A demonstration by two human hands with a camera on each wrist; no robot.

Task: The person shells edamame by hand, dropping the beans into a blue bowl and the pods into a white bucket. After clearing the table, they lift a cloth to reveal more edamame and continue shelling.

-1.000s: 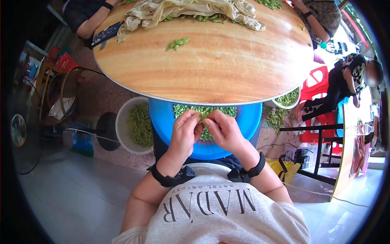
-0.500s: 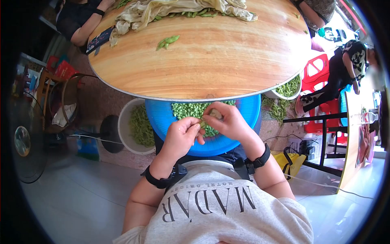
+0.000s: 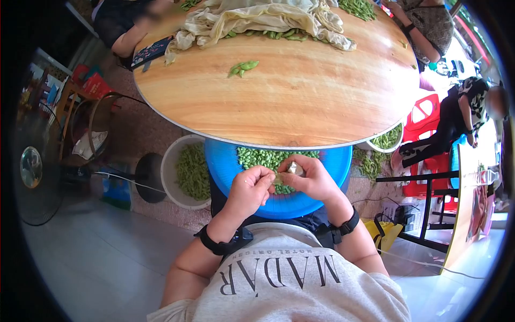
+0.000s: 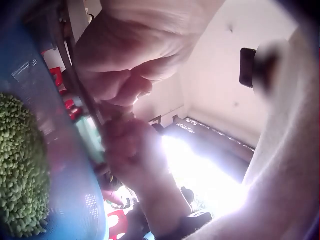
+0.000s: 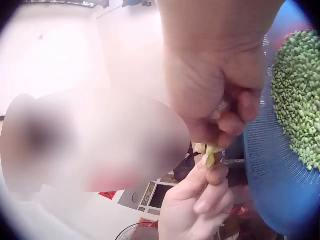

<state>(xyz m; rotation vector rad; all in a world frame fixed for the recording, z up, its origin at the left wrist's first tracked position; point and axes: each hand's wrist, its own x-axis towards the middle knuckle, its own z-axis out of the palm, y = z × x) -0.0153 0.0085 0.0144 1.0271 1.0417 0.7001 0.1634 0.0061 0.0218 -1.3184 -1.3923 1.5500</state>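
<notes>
Both hands meet over a blue basket (image 3: 225, 198) of shelled green beans (image 3: 260, 156). My left hand (image 3: 250, 189) pinches a small green bean pod (image 5: 210, 159) between thumb and forefinger. From the other side, my right hand (image 3: 314, 180) pinches the same pod. The pod looks split, with pale bits by the right fingertips in the right wrist view. A pale, shiny thing (image 3: 293, 168) shows inside the curled right fingers; its kind is unclear.
Above the basket juts a round wooden table (image 3: 279, 102) with a few pods (image 3: 243, 68) and a cream cloth (image 3: 257, 21) over more pods. White buckets of pods (image 3: 188, 169) flank the basket. A fan (image 3: 32, 166) stands left. Other people are around the table and at right.
The right hand has turned, so the pale thing in it shows more than a second ago. Both hands stay together at the pod. The head view has shifted slightly.
</notes>
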